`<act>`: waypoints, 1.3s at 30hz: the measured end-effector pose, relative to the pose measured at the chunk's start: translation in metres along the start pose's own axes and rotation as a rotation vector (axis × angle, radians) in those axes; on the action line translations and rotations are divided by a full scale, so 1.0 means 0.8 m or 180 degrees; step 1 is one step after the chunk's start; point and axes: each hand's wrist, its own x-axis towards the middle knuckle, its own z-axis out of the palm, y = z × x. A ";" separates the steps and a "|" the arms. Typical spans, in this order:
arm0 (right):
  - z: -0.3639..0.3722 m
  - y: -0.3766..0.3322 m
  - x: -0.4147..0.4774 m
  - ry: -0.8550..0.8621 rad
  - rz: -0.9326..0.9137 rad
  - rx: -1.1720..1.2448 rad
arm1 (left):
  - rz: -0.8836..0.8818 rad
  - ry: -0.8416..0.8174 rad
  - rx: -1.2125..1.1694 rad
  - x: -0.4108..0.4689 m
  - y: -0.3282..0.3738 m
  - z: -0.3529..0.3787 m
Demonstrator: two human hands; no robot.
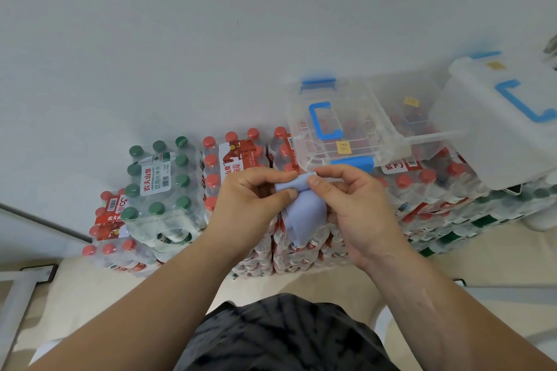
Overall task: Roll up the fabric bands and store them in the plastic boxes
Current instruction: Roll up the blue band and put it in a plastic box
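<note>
Left hand (pixel 250 199) and right hand (pixel 355 205) each pinch the blue band (pixel 304 214), above the bottle packs (pixel 168 187).

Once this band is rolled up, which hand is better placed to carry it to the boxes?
Right, probably. The clear boxes sit ahead and rightward, just beyond the right hand; the left hand, also pinching the blue band, would have to cross over.
</note>
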 end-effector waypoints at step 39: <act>-0.008 -0.003 0.002 0.0728 -0.0583 -0.0090 | -0.0261 0.0288 -0.0652 0.010 0.015 0.036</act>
